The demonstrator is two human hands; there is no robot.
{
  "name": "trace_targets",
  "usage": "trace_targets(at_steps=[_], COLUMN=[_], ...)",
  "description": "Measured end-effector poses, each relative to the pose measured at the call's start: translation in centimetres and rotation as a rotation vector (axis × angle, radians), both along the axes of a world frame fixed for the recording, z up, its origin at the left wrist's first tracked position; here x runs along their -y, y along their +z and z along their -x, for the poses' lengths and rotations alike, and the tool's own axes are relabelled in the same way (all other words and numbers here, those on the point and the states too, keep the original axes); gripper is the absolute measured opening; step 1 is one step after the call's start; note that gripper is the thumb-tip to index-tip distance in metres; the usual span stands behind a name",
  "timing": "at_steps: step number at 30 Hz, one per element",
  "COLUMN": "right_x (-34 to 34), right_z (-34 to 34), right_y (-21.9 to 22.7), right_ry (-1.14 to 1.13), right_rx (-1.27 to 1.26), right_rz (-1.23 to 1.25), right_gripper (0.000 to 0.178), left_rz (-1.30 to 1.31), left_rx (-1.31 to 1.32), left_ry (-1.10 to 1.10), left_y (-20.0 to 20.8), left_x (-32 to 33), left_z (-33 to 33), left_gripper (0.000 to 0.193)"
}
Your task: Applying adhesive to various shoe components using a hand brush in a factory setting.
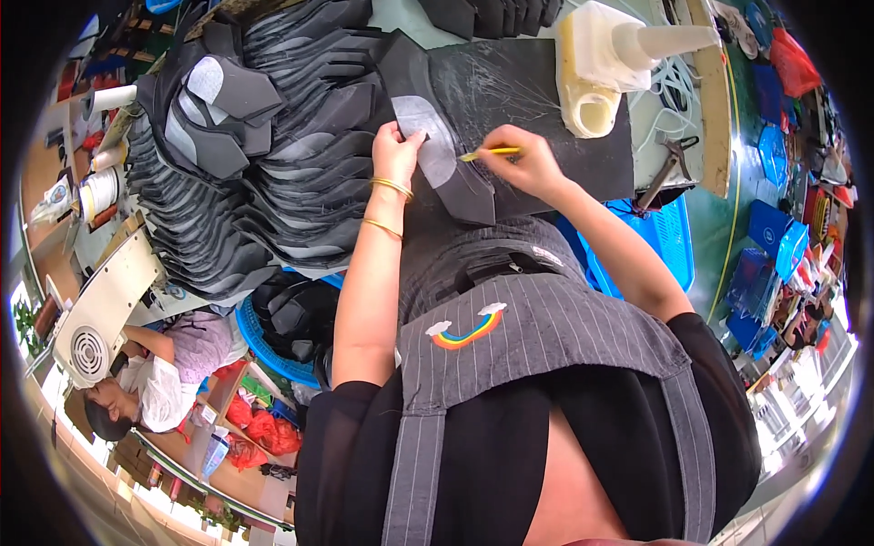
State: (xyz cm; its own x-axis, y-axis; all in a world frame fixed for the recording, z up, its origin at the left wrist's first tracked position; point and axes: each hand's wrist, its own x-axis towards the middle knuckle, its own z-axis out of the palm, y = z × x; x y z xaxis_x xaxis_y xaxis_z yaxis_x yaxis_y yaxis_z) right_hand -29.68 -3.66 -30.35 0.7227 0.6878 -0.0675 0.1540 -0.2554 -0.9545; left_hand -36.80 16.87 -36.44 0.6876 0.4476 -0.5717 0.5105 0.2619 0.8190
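A dark, curved cut panel (469, 196) with a light grey patch (426, 127) lies across a black work board (510, 82) in front of me. My left hand (397, 156) grips the panel's left edge, its thumb resting by the patch. Pinched in my right hand (528, 166) is a small yellow-handled brush (503, 150), whose tip is at or just above the panel's right edge, beside the patch. Whether the tip touches cannot be made out. Stacked rows of similar dark panels (309, 118) fill the table to the left, with several patched ones (218, 105) on top.
A translucent bottle with a white nozzle (592, 50) stands at the board's far right. Beyond the board's right edge lies a hammer-like tool (669, 171). Blue baskets (669, 241) sit low on the right and left. Another person (164, 382) works at the lower left.
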Motion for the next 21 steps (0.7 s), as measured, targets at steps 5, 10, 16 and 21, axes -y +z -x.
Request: trace_targets(at_steps=[5, 10, 16, 21], right_x=[6.0, 0.0, -9.9, -2.3], right_z=[4.0, 0.3, -1.8, 3.8], right_y=[-2.2, 0.9, -1.1, -0.6], right_ry=[0.08, -0.156, 0.01, 0.334], right_rx=[-0.067, -0.416, 0.2, 0.247], right_rz=[0.073, -0.019, 0.046, 0.002], right_gripper=[0.012, 0.02, 0.016, 0.013], left_rz=[0.113, 0.367, 0.457, 0.121], left_rx=[0.07, -0.058, -0.082, -0.073], left_ry=[0.003, 0.056, 0.041, -0.242], left_y=[0.0, 0.2, -2.2, 0.1], left_x=[-1.0, -2.5, -4.3, -4.1], left_z=[0.3, 0.4, 0.9, -0.3], left_gripper=[0.026, 0.054, 0.062, 0.031])
